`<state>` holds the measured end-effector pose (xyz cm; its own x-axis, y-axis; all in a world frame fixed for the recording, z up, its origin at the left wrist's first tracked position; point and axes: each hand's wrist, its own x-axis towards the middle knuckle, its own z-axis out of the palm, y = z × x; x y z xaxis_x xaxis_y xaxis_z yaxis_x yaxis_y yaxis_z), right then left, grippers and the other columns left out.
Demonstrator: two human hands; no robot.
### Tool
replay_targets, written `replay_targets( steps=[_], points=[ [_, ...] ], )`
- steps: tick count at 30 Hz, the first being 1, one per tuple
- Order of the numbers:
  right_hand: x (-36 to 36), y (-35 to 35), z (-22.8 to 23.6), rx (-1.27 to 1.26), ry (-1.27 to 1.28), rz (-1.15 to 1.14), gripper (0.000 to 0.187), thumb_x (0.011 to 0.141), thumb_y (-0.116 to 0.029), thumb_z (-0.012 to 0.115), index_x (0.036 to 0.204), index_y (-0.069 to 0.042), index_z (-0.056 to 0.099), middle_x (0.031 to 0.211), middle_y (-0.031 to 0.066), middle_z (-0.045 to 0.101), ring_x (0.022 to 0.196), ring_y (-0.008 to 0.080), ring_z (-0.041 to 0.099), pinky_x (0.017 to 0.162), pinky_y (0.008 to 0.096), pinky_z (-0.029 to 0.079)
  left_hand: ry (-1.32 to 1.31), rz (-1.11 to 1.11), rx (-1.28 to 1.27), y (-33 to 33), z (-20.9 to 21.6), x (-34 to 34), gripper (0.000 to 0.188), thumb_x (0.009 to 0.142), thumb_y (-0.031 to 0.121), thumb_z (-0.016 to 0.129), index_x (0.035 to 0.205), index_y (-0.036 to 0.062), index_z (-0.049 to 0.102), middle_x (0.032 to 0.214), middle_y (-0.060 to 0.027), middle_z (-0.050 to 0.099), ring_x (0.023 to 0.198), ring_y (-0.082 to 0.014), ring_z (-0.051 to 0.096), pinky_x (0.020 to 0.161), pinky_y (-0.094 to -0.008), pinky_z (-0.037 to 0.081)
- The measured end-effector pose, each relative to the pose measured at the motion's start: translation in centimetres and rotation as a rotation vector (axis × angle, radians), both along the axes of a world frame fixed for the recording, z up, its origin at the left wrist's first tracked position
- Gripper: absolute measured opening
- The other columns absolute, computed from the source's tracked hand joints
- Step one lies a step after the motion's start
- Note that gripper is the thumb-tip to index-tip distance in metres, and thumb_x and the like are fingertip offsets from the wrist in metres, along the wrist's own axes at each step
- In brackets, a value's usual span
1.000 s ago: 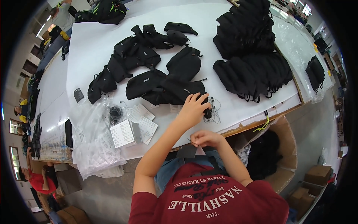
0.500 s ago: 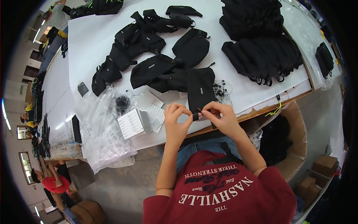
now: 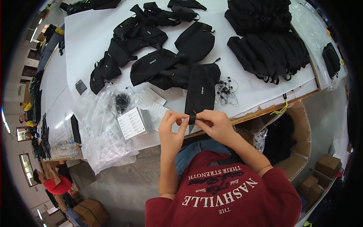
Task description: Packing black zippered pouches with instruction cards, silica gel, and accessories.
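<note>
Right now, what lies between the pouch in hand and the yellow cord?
In the head view, a tangle of thin black strings beside the pouch, then white tabletop.

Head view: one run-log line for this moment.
left hand: pinching black fabric loop | right hand: pinching same loop | black fabric pouch: loop at near end | tangled thin black cords: on white table, right of pouch

Room rightward (beyond cord tangle (image 3: 227,92))

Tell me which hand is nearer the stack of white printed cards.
Left. The left hand is to the right of the stack of white printed cards; the right hand is farther right, beyond it.
</note>
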<state>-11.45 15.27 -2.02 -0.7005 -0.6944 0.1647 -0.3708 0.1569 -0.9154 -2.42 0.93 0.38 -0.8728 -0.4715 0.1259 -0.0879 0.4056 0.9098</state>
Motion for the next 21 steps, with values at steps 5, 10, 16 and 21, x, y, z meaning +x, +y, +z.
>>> replay_targets(
  steps=[5, 10, 16, 21],
  points=[
    [-0.6, 0.7, 0.5, -0.225, -0.506, 0.035, 0.009, 0.088, -0.008, 0.06, 0.093, -0.005, 0.053, 0.072, -0.0039, 0.052, 0.064, 0.0021, 0.048, 0.058, 0.0199, 0.036, 0.251, 0.137, 0.292, -0.5, 0.0, 0.6, 0.006, 0.085, 0.002, 0.061, 0.088, -0.0012, 0.057, 0.079, -0.0026, 0.055, 0.071, -0.0103, 0.05, 0.064, -0.0234, 0.041],
    [-1.8, 2.0, 1.7, -0.387, -0.638, 0.132, 0.012, 0.088, -0.006, 0.06, 0.095, -0.005, 0.051, 0.079, 0.0008, 0.06, 0.069, 0.0047, 0.052, 0.064, 0.0198, 0.04, 0.212, -0.018, 0.756, 0.0, 1.9, 1.8, 0.005, 0.087, 0.002, 0.06, 0.091, -0.0005, 0.057, 0.077, -0.0012, 0.056, 0.065, -0.0058, 0.047, 0.06, -0.0196, 0.039],
    [-0.8, 0.9, 3.1, -0.461, -0.732, 0.054, 0.012, 0.087, -0.005, 0.063, 0.092, -0.003, 0.052, 0.085, 0.0091, 0.068, 0.076, 0.0094, 0.063, 0.066, 0.0208, 0.048, 0.067, -0.021, 0.585, 1.3, 2.1, 1.6, 0.008, 0.082, -0.003, 0.064, 0.089, -0.0013, 0.06, 0.065, 0.0072, 0.045, 0.056, 0.0006, 0.034, 0.051, -0.0158, 0.026],
    [-0.5, 0.5, 3.2, -0.423, -0.736, 0.039, 0.01, 0.086, -0.008, 0.064, 0.085, -0.001, 0.058, 0.078, 0.0091, 0.068, 0.067, 0.0084, 0.062, 0.061, 0.0207, 0.048, 0.086, 0.02, 0.536, 1.8, 1.7, 1.4, 0.007, 0.08, -0.003, 0.066, 0.086, -0.0005, 0.062, 0.061, 0.0091, 0.036, 0.054, 0.001, 0.028, 0.049, -0.0167, 0.02]
  ],
)
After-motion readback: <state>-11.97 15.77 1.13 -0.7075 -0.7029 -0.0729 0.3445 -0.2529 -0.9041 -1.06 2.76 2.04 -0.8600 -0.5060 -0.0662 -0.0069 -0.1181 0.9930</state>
